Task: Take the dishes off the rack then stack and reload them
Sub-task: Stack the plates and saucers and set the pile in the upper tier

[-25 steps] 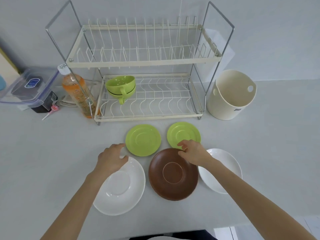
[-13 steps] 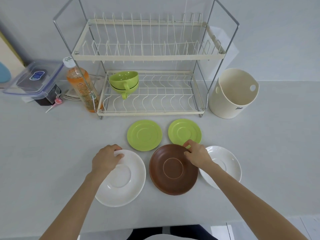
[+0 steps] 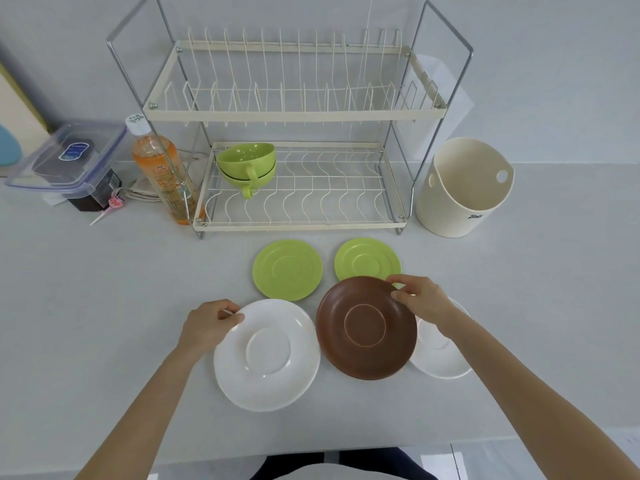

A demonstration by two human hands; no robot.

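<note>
A brown saucer (image 3: 363, 355) lies front centre on the counter, its far right rim pinched by my right hand (image 3: 420, 297). To its left a large white plate (image 3: 273, 372) has its far left rim gripped by my left hand (image 3: 207, 322). A smaller white plate (image 3: 445, 358) lies partly under the brown saucer and my right forearm. Two green saucers (image 3: 287, 270) (image 3: 365, 259) lie flat just behind. The two-tier wire rack (image 3: 294, 114) stands at the back, with two stacked green cups (image 3: 247, 164) on its lower shelf at the left.
A cream tub (image 3: 464, 188) stands right of the rack. An orange bottle (image 3: 161, 173) stands at the rack's left, beside a clear lidded box (image 3: 65, 157) on a dark container. The counter's front edge runs near my body.
My left hand has come down onto the white plate's rim and closed on it. My right hand has shifted from the green saucer's edge to pinching the brown saucer's rim.
</note>
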